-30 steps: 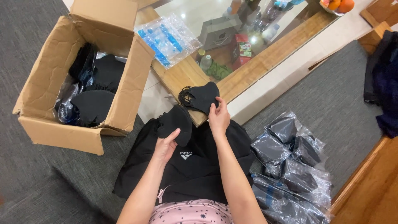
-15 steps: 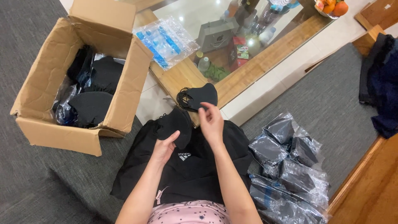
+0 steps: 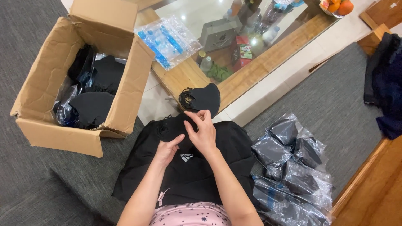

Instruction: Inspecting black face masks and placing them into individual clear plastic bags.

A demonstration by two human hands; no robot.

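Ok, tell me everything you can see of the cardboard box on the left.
The cardboard box is plain brown corrugated card and sits on the grey carpet at the left, beside the corner of the glass-topped wooden table. Its top is open, the flaps standing up or splayed outward, and the near right corner looks creased. Inside lie black face masks, some loose and some in clear plastic bags. Neither hand touches it; the black garment on the person's lap lies close to its near corner.

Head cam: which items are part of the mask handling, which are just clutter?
In play: left hand, right hand, black mask under them, black mask on table edge, cardboard box, bagged masks.
Clutter: empty clear bags, bottles, fruit bowl, dark clothes.
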